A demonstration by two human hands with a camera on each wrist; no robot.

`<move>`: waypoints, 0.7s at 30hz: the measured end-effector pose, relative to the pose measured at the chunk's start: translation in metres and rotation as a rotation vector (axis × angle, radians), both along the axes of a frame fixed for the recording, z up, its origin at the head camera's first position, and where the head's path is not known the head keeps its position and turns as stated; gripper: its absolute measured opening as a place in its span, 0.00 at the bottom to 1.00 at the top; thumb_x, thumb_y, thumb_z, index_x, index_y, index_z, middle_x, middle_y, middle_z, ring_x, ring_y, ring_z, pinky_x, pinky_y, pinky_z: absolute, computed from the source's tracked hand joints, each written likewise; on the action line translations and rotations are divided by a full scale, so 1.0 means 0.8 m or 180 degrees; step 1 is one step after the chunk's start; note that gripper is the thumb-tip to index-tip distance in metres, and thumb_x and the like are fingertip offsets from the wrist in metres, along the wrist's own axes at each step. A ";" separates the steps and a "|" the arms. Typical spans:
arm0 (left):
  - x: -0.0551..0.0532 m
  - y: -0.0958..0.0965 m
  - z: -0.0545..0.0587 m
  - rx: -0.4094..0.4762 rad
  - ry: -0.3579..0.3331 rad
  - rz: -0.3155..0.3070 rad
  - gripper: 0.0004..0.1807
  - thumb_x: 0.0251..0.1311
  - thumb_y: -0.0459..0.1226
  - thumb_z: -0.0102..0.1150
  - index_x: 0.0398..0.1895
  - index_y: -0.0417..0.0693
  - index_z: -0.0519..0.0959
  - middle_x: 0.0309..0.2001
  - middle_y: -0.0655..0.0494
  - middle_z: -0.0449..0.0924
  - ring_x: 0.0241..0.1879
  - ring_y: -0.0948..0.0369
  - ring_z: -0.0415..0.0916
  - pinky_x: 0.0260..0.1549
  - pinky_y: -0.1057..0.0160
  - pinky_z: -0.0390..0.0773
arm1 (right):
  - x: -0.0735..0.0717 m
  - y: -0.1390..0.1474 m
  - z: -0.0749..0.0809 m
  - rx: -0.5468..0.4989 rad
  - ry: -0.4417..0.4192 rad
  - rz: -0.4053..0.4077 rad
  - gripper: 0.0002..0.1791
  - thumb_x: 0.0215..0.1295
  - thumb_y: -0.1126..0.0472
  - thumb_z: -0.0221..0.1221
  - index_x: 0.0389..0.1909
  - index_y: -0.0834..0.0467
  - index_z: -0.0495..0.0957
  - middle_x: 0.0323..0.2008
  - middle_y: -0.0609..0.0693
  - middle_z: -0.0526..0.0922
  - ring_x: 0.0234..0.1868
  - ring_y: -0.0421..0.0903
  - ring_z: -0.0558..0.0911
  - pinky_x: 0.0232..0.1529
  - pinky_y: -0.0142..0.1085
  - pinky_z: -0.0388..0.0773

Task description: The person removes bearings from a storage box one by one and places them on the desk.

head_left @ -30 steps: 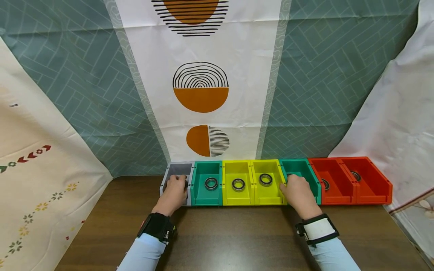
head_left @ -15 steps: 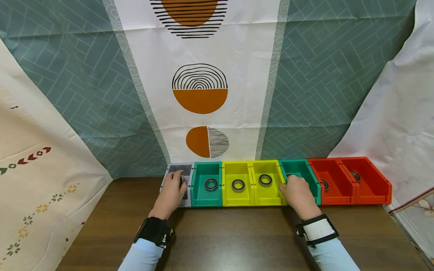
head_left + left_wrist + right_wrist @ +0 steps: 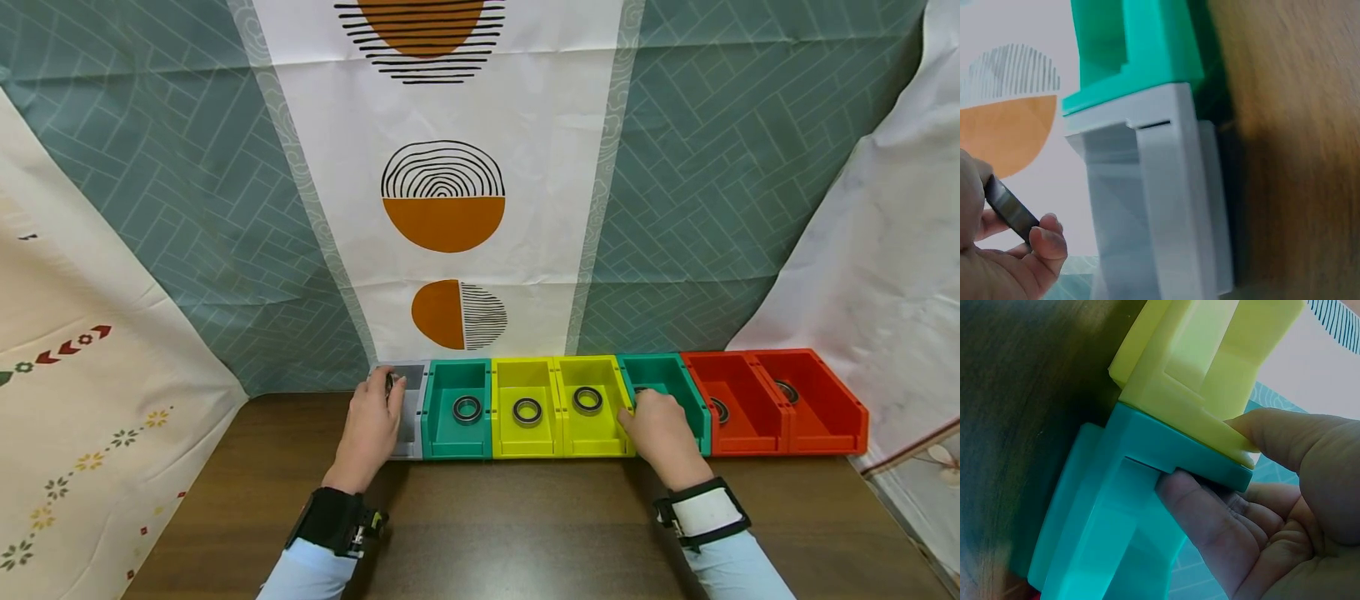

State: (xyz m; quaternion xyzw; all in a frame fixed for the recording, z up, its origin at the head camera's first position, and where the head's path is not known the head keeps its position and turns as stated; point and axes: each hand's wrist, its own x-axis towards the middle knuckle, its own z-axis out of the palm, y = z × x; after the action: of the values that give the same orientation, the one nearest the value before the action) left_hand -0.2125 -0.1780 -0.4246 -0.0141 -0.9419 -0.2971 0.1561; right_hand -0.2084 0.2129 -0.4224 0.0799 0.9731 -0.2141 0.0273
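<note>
In the head view my left hand (image 3: 366, 432) is above the left side of the grey bin (image 3: 410, 425), at the row's left end. It pinches a dark-edged bearing (image 3: 1011, 211) between thumb and fingers; the left wrist view has it tilted, clear of the bin. My right hand (image 3: 663, 435) grips the joined walls of the right yellow bin (image 3: 1166, 369) and the green bin (image 3: 1100, 500) beside it. Its thumb lies on the yellow side, its fingers on the green side. A bearing in that green bin is mostly hidden behind the hand.
The bins stand in one joined row on the brown wooden table (image 3: 517, 525). Single bearings lie in the left green bin (image 3: 456, 379), both yellow bins and both red bins (image 3: 832, 417). A patterned cloth (image 3: 540, 208) hangs right behind the row.
My left hand has risen out of the grey bin and shifted left with the bearing between its fingers. The right hand stays in place on the bin walls.
</note>
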 end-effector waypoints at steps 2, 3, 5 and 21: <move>0.003 0.003 0.005 -0.0012 -0.0066 -0.0038 0.27 0.67 0.54 0.42 0.60 0.47 0.65 0.42 0.44 0.75 0.38 0.52 0.74 0.32 0.56 0.80 | 0.000 0.000 -0.001 -0.0003 0.0003 -0.0007 0.18 0.63 0.53 0.57 0.33 0.67 0.74 0.18 0.54 0.68 0.20 0.47 0.72 0.18 0.31 0.67; 0.006 0.005 0.008 -0.0005 -0.0112 -0.0067 0.28 0.66 0.55 0.43 0.60 0.48 0.66 0.41 0.46 0.75 0.36 0.54 0.74 0.30 0.59 0.80 | 0.000 0.000 -0.001 -0.0006 0.0000 -0.0010 0.18 0.63 0.53 0.57 0.34 0.67 0.74 0.18 0.54 0.69 0.20 0.47 0.72 0.18 0.30 0.67; 0.010 0.009 0.014 0.0000 -0.0191 -0.0151 0.27 0.64 0.56 0.47 0.59 0.49 0.67 0.37 0.49 0.75 0.32 0.56 0.72 0.25 0.63 0.77 | 0.000 0.000 -0.002 0.0000 0.0009 -0.0007 0.18 0.63 0.53 0.57 0.35 0.68 0.74 0.18 0.54 0.69 0.20 0.47 0.72 0.18 0.31 0.67; 0.056 0.046 0.036 -0.0433 -0.0391 -0.0760 0.23 0.55 0.49 0.62 0.52 0.51 0.74 0.38 0.58 0.80 0.29 0.66 0.73 0.25 0.71 0.76 | -0.001 0.002 -0.002 -0.0008 0.0060 0.0025 0.17 0.63 0.53 0.57 0.32 0.66 0.74 0.18 0.54 0.69 0.20 0.47 0.72 0.18 0.31 0.67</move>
State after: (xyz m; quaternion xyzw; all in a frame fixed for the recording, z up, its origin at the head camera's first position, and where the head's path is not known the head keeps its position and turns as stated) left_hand -0.1676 -0.1412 -0.3956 -0.1183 -0.9593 -0.2493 0.0604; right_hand -0.2089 0.2144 -0.4240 0.0741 0.9734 -0.2160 0.0190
